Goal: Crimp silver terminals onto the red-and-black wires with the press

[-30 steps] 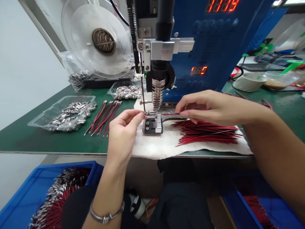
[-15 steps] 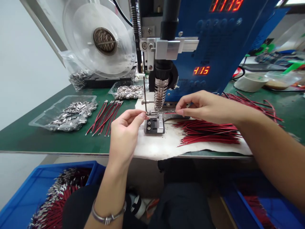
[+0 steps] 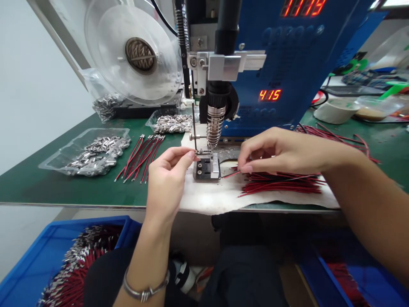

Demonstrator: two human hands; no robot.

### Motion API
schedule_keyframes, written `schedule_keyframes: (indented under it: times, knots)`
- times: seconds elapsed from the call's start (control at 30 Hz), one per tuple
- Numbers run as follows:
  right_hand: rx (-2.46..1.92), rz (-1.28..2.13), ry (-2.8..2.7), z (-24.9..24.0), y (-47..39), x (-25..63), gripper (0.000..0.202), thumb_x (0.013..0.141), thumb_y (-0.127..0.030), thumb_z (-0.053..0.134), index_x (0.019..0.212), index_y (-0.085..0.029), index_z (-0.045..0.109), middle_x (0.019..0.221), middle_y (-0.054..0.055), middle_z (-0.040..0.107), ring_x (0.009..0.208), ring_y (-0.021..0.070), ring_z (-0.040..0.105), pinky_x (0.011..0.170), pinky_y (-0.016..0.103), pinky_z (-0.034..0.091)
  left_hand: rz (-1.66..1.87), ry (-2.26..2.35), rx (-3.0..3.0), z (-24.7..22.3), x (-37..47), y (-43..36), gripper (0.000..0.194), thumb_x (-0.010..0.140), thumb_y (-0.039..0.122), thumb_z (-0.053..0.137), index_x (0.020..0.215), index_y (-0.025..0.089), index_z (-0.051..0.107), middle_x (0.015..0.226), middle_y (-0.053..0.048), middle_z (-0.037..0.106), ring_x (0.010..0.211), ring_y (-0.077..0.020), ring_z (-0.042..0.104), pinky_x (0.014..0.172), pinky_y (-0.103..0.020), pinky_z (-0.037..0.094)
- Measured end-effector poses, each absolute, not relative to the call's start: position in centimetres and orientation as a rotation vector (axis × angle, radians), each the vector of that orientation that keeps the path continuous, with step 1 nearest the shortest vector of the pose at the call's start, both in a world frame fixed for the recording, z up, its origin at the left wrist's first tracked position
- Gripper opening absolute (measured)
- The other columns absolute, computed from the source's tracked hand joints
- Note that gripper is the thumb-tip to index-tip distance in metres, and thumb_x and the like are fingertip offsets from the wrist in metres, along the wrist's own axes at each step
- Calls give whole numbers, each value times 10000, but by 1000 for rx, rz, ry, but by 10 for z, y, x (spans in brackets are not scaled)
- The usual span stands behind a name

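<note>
My left hand [image 3: 169,175] is closed in a pinch at the left of a small black fixture [image 3: 207,172]. Whatever lies between its fingertips is too small to make out. To the fixture's right, my right hand [image 3: 276,149] pinches a thin red wire [image 3: 230,175], whose free end points left and slightly down toward the block. Under that hand lies a bundle of red and black wires [image 3: 281,185] on a white sheet [image 3: 211,198]. Straight above the fixture hangs the soldering head with its coil spring [image 3: 216,128].
A blue machine housing [image 3: 281,55] with red digits stands behind. To the left are a clear tray of metal parts [image 3: 76,160], wires with metal ends [image 3: 140,157], a second tray [image 3: 172,122] and a clear spool [image 3: 108,38]. A blue bin [image 3: 57,232] sits below the table edge.
My right hand has moved slightly down and toward me, bringing the red wire from beneath the soldering head to the fixture's right front. The left hand has stayed in place.
</note>
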State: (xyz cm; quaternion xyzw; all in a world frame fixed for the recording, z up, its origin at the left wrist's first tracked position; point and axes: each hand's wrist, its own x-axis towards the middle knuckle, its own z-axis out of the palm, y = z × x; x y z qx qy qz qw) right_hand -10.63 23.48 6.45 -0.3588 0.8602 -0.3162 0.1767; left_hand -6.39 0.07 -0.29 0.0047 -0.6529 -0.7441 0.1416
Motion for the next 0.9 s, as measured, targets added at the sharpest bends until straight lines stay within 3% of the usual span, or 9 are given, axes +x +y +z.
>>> schedule_keyframes:
  times: [0.1, 0.27, 0.67, 0.9]
  knots:
    - [-1211, -889, 2497, 60, 226, -102, 241, 925, -380, 615, 886, -171, 729, 844, 33, 735, 722, 136, 643, 639, 239, 472, -2149, -1881, 17, -3, -64, 1, 77, 794, 251, 751, 825, 181, 746, 799, -37, 716, 547, -72, 508, 500, -204, 372]
    - [-1361, -850, 2632, 53, 221, -103, 152, 910, -275, 599, 896, -181, 718, 876, 39, 749, 744, 143, 662, 673, 250, 489, -2149, -1879, 28, -3, -65, 1, 79, 786, 253, 752, 815, 181, 740, 795, -40, 716, 550, -79, 526, 510, -207, 393]
    - [-1347, -825, 2730, 49, 218, -100, 141, 914, -294, 637, 875, -188, 720, 851, 19, 742, 730, 132, 650, 664, 244, 456, -2178, -1880, 31, -3, -65, 2, 91, 783, 259, 782, 833, 184, 771, 871, -75, 770, 493, -51, 486, 464, -185, 375]
    - [-1402, -869, 2699, 51, 221, -102, 223, 962, -352, 596, 926, -177, 728, 780, 8, 714, 646, 104, 594, 609, 222, 411, -2141, -1922, 43, -5, -64, 1, 133, 767, 282, 800, 877, 213, 825, 928, -86, 776, 778, -135, 668, 588, -179, 477]
